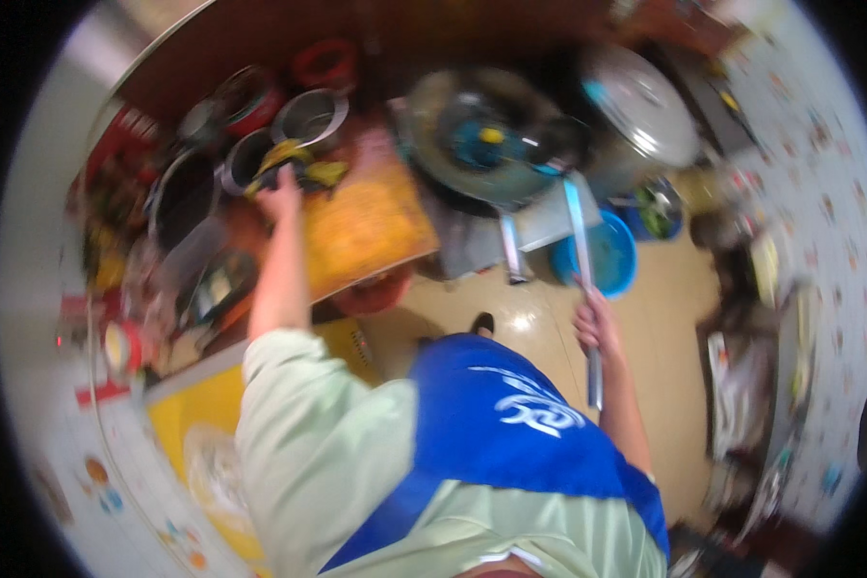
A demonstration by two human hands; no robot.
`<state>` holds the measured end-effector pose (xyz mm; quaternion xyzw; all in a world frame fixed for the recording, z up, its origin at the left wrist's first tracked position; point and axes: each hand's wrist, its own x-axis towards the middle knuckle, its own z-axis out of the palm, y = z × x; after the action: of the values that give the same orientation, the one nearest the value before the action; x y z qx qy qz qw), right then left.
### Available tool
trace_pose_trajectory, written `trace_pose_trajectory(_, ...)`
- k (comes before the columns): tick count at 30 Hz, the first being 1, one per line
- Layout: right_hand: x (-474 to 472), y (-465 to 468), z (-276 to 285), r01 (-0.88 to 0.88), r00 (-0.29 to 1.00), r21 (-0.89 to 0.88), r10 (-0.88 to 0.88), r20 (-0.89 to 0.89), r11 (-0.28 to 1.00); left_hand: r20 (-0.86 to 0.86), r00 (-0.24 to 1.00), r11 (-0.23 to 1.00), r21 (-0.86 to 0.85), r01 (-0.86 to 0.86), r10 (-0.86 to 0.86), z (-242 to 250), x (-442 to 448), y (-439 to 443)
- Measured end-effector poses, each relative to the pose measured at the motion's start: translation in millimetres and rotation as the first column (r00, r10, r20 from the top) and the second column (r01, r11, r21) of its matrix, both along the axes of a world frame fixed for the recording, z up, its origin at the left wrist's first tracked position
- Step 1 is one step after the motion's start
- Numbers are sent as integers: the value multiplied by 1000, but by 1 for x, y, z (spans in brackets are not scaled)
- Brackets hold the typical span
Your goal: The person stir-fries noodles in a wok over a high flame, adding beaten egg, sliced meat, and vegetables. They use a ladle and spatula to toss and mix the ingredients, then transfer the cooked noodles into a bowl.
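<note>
My left hand (283,193) grips a crumpled yellow-and-dark cloth (325,172) at the left edge of an orange-brown board or tabletop (368,220). My right hand (596,326) is closed around the long metal handle (581,231) of a ladle-like utensil. Its dark, blurred head (562,141) is over the right rim of a large wok (433,141). A small yellow piece (491,135) shows in the middle of the wok. The wok's own handle (510,246) points towards me.
A big lidded metal pot (646,108) stands right of the wok. Below it on the floor is a blue basin (617,253) of liquid. Several metal containers (310,119) stand behind my left hand. A red basin (375,289) sits under the board. Shelves (736,404) line the right side.
</note>
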<state>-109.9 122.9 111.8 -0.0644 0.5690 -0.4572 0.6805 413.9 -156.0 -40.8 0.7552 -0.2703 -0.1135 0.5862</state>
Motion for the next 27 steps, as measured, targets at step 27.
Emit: trace_pose_trajectory(27, 4, -42, 4, 5, 982, -68, 8, 191, 998, 181, 740, 744, 359, 563, -647, 14, -46, 85)
